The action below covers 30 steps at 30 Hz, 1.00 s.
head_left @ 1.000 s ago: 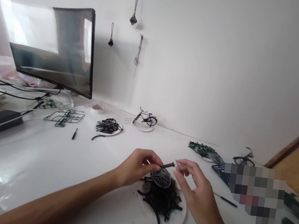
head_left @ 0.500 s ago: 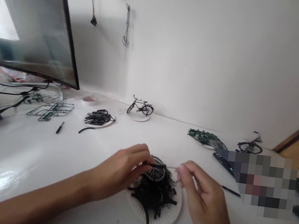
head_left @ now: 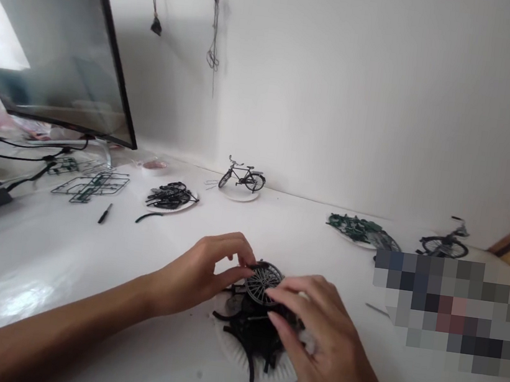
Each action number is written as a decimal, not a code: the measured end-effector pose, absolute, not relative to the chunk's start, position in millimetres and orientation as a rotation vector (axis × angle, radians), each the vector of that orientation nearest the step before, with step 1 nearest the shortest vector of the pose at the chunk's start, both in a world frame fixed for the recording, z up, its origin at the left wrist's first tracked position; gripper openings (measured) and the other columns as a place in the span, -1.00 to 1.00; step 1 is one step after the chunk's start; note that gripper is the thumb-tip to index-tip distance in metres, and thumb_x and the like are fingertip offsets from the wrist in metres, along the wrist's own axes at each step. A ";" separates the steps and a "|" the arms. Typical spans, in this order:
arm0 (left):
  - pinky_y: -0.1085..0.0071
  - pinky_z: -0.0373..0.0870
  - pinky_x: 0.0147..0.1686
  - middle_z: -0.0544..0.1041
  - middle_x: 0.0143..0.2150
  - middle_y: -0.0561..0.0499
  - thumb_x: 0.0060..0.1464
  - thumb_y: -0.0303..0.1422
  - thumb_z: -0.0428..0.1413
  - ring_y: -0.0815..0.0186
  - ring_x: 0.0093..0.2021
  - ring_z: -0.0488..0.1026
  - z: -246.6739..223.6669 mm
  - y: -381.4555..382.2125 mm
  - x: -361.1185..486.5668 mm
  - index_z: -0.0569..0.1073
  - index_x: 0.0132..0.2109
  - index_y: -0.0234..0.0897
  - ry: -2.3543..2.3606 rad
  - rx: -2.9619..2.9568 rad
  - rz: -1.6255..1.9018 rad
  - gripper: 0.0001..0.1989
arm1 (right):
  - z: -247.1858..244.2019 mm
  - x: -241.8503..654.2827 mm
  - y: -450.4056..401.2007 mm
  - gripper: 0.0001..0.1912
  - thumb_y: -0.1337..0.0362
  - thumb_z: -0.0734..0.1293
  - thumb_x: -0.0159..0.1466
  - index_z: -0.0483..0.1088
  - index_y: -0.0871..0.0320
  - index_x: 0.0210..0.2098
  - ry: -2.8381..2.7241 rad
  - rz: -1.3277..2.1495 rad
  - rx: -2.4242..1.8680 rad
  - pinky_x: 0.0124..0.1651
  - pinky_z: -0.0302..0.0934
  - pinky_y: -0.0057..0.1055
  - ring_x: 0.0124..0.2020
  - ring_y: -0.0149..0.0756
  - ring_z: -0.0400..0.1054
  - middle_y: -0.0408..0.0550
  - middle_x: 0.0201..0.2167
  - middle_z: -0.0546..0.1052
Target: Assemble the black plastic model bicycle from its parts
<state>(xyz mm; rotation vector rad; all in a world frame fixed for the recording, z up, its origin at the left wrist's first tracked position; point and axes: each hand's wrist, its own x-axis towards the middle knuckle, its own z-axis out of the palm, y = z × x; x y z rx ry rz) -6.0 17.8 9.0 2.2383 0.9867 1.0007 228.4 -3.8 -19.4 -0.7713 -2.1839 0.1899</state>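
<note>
A white paper plate [head_left: 234,345] holds a heap of black plastic model bicycle parts [head_left: 259,335], with a spoked wheel [head_left: 263,283] on top at the far side. My left hand [head_left: 209,276] is closed at the wheel's left edge, a small black part [head_left: 254,267] pinched between thumb and forefinger. Over the right side of the heap is my right hand [head_left: 321,328], its thumb and forefinger apart and nothing visible between them. A thin pale rod [head_left: 259,319] lies on the heap by that thumb. The palm hides part of the plate.
Behind stand a plate of black parts [head_left: 172,197], a finished model bicycle [head_left: 243,177], green parts [head_left: 356,228] and another model bicycle [head_left: 445,244]. A small screwdriver [head_left: 105,214], sprue frames [head_left: 91,187] and a monitor [head_left: 58,46] are at left. A blurred patch covers the right.
My right hand has moved left over the heap and let go of the thin rod. My left hand has shifted slightly left, still pinching the dark part. The view has turned slightly.
</note>
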 end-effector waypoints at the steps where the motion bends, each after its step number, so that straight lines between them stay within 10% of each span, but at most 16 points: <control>1: 0.37 0.39 -0.17 0.50 -0.18 -0.03 0.26 -0.40 0.11 0.33 -0.20 0.44 8.6 16.2 -4.8 0.45 -0.16 -0.28 0.966 2.260 1.014 -0.95 | -19.3 228.1 -3.6 -0.69 0.46 0.31 0.29 0.39 0.06 -0.01 -2.142 0.145 -0.807 -0.01 0.24 -0.14 -0.06 -0.14 0.34 0.02 -0.12 0.47; 30: 0.44 0.39 -0.29 0.44 -0.20 -0.06 0.33 -0.46 0.00 0.35 -0.24 0.40 11.0 -6.3 2.2 0.47 -0.06 -0.30 0.960 2.618 0.981 -0.84 | -1.2 213.8 -21.1 -0.76 0.14 0.32 0.33 0.59 -0.06 -0.09 -1.672 1.069 -0.924 -0.16 0.50 -0.37 -0.22 -0.23 0.54 -0.07 -0.29 0.62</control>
